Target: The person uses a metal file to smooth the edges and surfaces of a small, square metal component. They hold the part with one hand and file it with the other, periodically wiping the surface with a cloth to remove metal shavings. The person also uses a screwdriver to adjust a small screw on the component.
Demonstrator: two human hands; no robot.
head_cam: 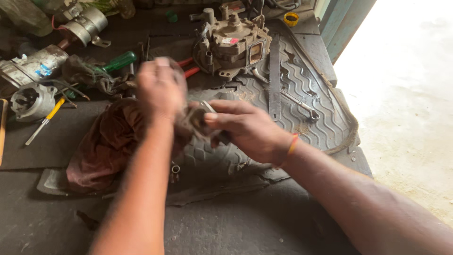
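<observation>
Holding: small grimy metal part point(200, 120), gripped between both hands above the mat so it can be turned
Right hand point(247, 130): fingers pinch the part's right end
Left hand point(160, 87): blurred, fingers curled over the part's left side; grip unclear
Below fingers: brown rag point(106, 144), ribbed rubber mat point(302, 89)
Beyond fingertips: engine housing point(233, 45), wrench point(288, 97)

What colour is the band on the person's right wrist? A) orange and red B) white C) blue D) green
A: the thin band around the wrist just behind the right hand shows orange and red, and that hand's fingers pinch a small grimy metal part over the ribbed black rubber mat.
</observation>
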